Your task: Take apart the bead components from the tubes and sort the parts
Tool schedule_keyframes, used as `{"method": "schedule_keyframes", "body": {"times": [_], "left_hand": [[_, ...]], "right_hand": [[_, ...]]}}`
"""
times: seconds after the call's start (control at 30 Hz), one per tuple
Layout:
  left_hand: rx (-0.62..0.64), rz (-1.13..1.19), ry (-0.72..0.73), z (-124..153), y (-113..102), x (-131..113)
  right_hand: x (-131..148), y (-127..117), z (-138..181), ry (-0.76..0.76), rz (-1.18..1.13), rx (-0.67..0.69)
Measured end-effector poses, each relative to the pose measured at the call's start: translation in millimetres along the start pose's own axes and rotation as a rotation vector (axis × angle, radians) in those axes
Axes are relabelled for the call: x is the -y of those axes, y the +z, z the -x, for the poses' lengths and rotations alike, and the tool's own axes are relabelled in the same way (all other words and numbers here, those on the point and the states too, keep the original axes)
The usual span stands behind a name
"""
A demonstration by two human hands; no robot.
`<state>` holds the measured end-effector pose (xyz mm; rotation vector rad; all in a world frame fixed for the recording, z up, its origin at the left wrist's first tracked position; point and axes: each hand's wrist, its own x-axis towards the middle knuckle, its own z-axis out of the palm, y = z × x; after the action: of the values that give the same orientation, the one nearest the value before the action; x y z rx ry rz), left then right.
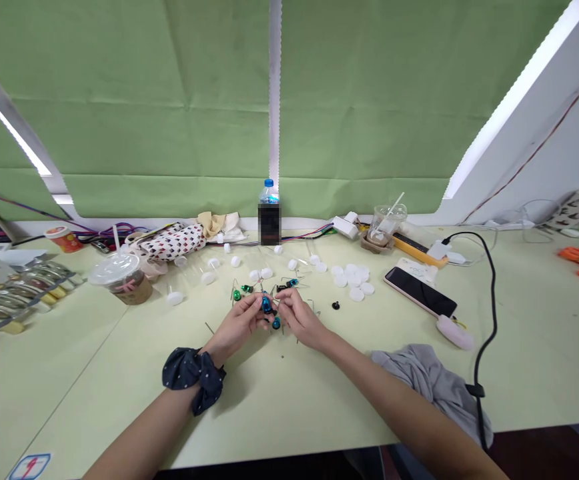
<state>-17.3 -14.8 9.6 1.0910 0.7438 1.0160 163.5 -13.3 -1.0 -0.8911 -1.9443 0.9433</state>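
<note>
My left hand point(239, 325) and my right hand point(300, 319) meet over the pale green table point(279, 393), fingers pinched together on a small blue bead-like part on thin wire point(267, 305). A second blue part point(276, 323) hangs just below between the hands. Small green parts point(237, 294) and another blue one point(292, 283) lie on the table just beyond my fingers. A dark dotted scrunchie point(194, 377) sits on my left wrist.
Several white caps point(353, 279) are scattered behind the hands. A phone point(419, 291) lies at the right, by a black cable point(489, 313) and grey cloth point(432, 383). A lidded drink cup point(122, 279) and tray of jars point(14, 297) stand left; a water bottle point(269, 213) stands at the back.
</note>
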Motion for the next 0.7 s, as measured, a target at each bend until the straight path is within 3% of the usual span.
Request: {"method": "schedule_keyframes", "body": {"times": [0.3, 0.7], "left_hand": [[-0.055, -0.146, 0.007, -4.0, -7.9, 10.3], [-0.134, -0.265, 0.084, 1.1, -2.3, 6.7]], "right_hand": [[-1.9, -5.3, -1.3, 0.042, 0.112, -0.039], [2.2, -4.4, -0.9, -0.008, 0.124, 0.030]]}}
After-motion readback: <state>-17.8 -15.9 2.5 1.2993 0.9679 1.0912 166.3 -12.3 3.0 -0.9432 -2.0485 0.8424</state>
